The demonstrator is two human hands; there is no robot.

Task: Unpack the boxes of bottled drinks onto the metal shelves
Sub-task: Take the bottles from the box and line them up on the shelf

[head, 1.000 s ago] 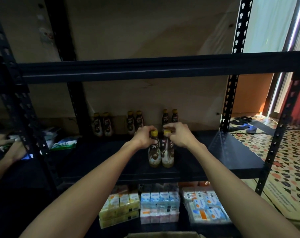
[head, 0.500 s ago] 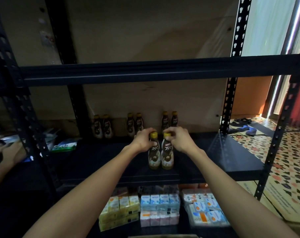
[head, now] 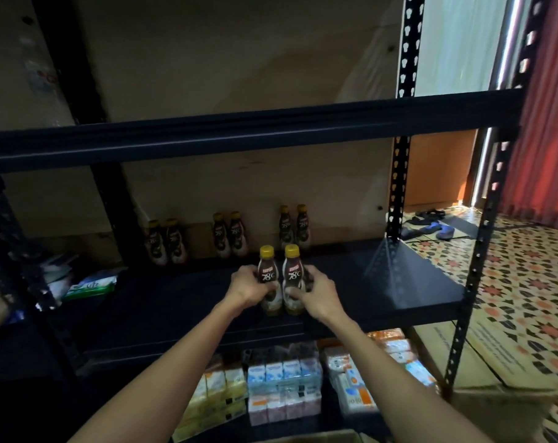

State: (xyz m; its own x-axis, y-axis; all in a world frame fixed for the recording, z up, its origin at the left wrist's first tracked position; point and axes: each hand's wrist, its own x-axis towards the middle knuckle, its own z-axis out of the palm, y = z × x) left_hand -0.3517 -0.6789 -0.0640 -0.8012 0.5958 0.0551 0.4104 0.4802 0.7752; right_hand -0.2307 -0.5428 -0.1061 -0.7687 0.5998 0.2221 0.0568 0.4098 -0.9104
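- Shelf (head: 415, 292): dark painted metal, smooth, faint sheen twd right end.
- Upright (head: 399, 174): punched metal, matt black.
- Two bottles (head: 267, 270) nr shelf front edge: plastic, glossy labels; yellow caps smooth.
- Back board (head: 239, 59): wood-like, matt.
- Packs (head: 284, 388), lower level: glossy clear film wrap.
- Curtain (head: 546, 123): red cloth, matt.

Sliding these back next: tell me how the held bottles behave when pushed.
Tall and narrow, the bottles likely tip if pushed near the caps; the left hand and right hand grip lower. The smooth shelf probably lets them slide.
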